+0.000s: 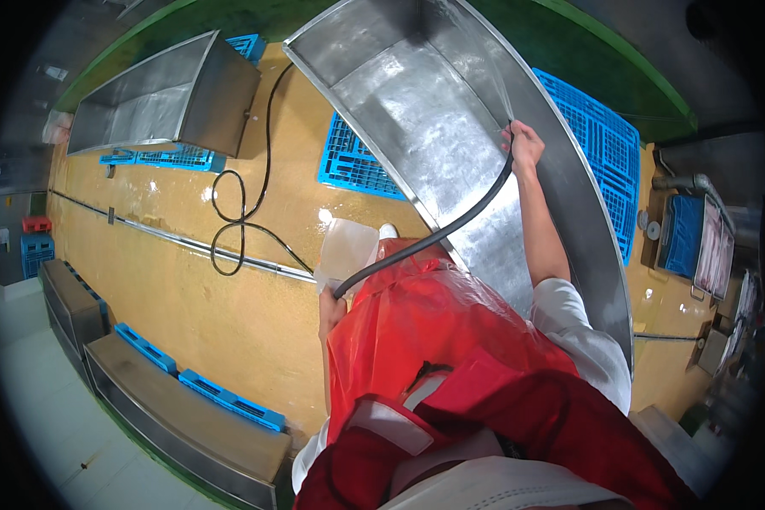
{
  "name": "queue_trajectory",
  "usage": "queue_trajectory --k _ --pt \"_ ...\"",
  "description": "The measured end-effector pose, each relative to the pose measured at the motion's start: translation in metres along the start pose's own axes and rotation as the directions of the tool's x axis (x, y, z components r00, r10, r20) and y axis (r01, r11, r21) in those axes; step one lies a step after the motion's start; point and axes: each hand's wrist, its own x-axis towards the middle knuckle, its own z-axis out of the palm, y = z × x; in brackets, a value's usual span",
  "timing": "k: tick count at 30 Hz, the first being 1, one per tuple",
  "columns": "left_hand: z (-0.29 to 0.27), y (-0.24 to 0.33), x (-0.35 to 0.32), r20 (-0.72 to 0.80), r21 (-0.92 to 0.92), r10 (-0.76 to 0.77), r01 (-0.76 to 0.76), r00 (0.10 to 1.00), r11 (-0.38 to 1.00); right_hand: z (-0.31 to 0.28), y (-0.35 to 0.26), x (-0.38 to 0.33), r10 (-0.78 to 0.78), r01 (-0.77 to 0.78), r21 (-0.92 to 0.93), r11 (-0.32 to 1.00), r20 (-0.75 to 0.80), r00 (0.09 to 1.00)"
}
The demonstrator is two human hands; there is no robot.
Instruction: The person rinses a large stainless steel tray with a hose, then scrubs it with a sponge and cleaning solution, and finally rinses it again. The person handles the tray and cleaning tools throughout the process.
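Gripping black hose (450, 228), right hand (524, 144)

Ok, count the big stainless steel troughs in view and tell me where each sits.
2. One steel trough lies straight ahead on blue pallets, with the right hand spraying it with a black hose. The second trough sits upper left. Others may be hidden beyond the picture's rim.

You wear a glossy red plastic apron (433, 323) that covers your front and creases in shiny folds. Under it is a white short-sleeved shirt (582, 340), with the sleeve ending above your right elbow. White straps (391, 422) cross the apron near your chest. Both forearms are uncovered, and your hands are bare.
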Motion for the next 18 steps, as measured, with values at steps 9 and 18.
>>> queue_trajectory --k 9,18 --pt "0.000 0.009 0.040 0.174 0.185 -0.018 -0.015 0.985 0.983 -0.140 0.081 -0.003 0.158 -0.144 0.068 0.987 -0.314 0.936" --pt "0.020 0.056 0.087 0.438 0.378 0.169 -0.352 0.883 0.856 -0.292 0.145 -0.081 0.295 -0.204 0.214 0.955 -0.650 0.700"
